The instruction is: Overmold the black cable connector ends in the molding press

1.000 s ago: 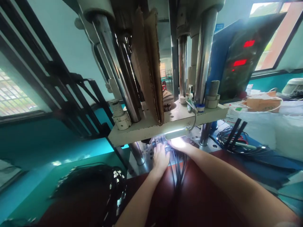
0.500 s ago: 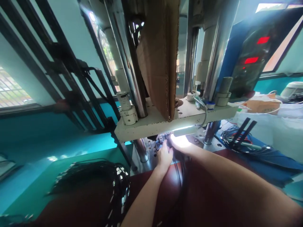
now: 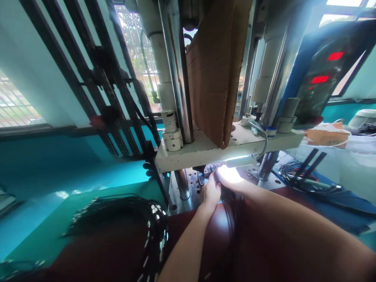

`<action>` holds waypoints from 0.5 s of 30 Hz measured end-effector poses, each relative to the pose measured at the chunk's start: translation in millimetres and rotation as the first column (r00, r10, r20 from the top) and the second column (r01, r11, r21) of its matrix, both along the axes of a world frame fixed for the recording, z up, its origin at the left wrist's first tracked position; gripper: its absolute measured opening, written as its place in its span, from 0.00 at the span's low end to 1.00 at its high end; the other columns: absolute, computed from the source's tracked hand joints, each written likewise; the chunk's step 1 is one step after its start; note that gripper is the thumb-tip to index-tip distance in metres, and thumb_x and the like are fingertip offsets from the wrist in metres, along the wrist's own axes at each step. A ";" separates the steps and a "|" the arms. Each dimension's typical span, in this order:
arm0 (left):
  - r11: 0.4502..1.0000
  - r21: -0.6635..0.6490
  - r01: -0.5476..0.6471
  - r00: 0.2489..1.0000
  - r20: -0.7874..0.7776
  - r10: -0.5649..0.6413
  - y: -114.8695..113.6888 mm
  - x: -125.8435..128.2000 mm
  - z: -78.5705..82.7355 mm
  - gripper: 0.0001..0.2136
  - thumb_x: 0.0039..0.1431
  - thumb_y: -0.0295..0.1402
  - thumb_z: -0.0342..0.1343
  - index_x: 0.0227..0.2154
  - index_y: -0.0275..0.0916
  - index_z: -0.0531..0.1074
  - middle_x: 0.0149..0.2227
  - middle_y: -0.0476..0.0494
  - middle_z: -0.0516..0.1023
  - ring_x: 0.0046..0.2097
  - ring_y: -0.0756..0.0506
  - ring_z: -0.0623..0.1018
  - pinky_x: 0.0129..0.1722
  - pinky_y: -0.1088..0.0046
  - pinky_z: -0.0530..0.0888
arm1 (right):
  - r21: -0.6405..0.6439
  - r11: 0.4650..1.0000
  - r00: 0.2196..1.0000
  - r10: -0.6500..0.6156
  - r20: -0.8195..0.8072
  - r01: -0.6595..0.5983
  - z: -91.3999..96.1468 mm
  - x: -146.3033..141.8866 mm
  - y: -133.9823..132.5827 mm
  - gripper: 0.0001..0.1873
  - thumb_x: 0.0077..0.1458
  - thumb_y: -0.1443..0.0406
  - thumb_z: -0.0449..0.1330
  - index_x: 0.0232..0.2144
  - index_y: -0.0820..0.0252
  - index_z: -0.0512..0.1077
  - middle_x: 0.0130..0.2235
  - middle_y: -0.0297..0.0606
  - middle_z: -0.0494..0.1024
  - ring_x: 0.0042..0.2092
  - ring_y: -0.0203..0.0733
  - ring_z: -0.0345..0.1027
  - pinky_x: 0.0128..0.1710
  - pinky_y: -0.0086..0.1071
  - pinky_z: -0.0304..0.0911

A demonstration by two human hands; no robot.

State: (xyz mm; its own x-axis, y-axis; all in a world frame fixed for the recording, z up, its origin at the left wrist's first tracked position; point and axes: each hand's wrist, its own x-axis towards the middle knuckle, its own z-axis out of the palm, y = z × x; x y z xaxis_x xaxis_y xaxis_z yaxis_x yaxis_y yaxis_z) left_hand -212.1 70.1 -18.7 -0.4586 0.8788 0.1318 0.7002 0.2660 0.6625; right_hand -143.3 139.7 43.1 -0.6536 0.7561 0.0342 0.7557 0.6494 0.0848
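Workshop press bay: white platen over steel mold plate. Left hand and right hand reached beneath platen, at connectors on plate. Black cables hung below. Glare hid fingers; grasp could not be told.

On my feed, the press's upper plate sits straight ahead on steel columns, with a cardboard sheet standing on it between them. Under that plate lies a holed lower plate. My left hand and right hand reach in just above it, side by side, with a cable bundle running down from them onto the bench. Left of my hands, a cable coil lies on a mat. To the right, a wire tangle lies below a control panel, and a cardboard box sits further back. A barred window stands behind the press's left side.
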 end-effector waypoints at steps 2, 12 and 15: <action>1.000 -0.006 0.002 1.000 -0.001 -0.002 -1.0 0.5 1.5 0.24 0.56 0.29 0.50 0.57 0.35 0.59 0.40 0.35 0.77 0.44 0.40 0.76 0.44 0.67 0.69 | 0.009 1.000 1.000 -0.004 0.020 0.003 -1.6 -1.4 -0.3 0.10 0.60 0.64 0.54 0.35 0.66 0.70 0.36 0.37 0.74 0.38 0.38 0.69 0.39 0.37 0.67; 0.999 0.029 0.023 1.000 0.011 -0.023 -1.6 -0.4 0.2 0.24 0.55 0.28 0.48 0.56 0.35 0.60 0.42 0.35 0.77 0.45 0.40 0.76 0.44 0.67 0.69 | -0.022 0.999 0.997 0.045 -0.060 -0.047 -10.6 -3.0 7.2 0.11 0.60 0.63 0.53 0.41 0.65 0.69 0.38 0.39 0.73 0.38 0.39 0.69 0.39 0.37 0.66; 0.999 0.043 0.025 0.999 0.027 -0.026 -0.8 -1.1 -0.3 0.24 0.55 0.29 0.49 0.56 0.34 0.60 0.42 0.36 0.77 0.45 0.40 0.76 0.43 0.67 0.70 | -0.050 0.998 0.996 0.034 -0.085 -0.038 -8.9 -6.1 8.8 0.11 0.60 0.67 0.51 0.41 0.69 0.69 0.40 0.45 0.73 0.42 0.43 0.68 0.43 0.38 0.63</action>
